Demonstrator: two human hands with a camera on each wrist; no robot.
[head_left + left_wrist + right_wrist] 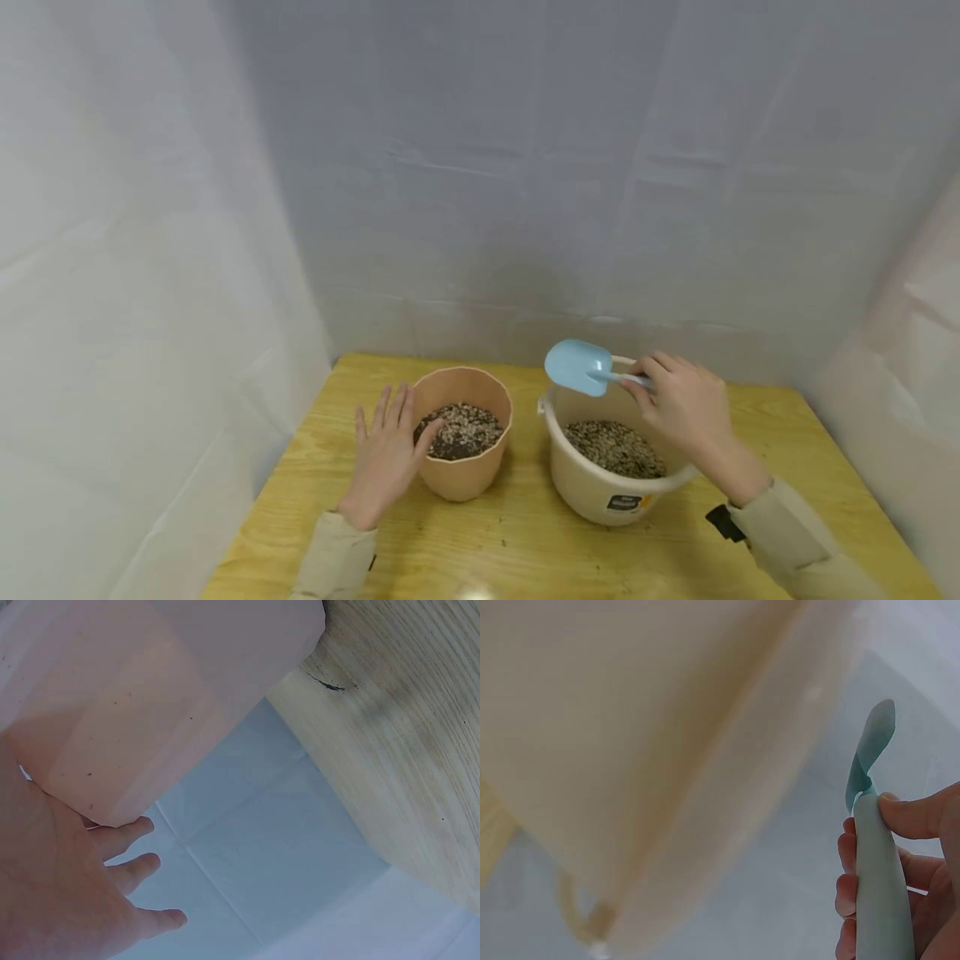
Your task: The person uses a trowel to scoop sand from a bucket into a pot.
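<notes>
- Far left from my head view: white translucent sheeting (135, 275) walls in the workspace on the left, the back and the right.
- The light yellow plywood tabletop (517, 542) carries everything; dark scuff marks show on its grain in the left wrist view (405, 735).
- My left hand (386, 454) is flat, fingers straight and slightly spread. Palm and thumb lie against the left side of the pot, the thumb reaching its rim. It grips nothing.
- In the left wrist view the left hand (67, 892) shows the same straight fingers beside the pot wall.
- The peach-coloured faceted plastic plant pot (461, 475) stands upright on the tabletop, left of centre. It holds dark soil with pale gritty bits (461, 429) almost to the rim. Up close the pot wall (150, 697) fills the upper left of the left wrist view.
- Just right of the pot, not touching it as far as I can tell: a cream round plastic bucket (607, 492) with a dark label at the front. It holds the same gritty mix (615, 446), lower down.
- The bucket wall (652, 750) fills most of the right wrist view, blurred.
- The small light-blue plastic trowel (581, 368) sits in the air over the bucket's far left rim, blade pointing left, empty.
- My right hand (686, 404) is curled round the trowel handle, thumb on top. The right wrist view confirms this: right hand (900, 877), trowel (877, 847).
</notes>
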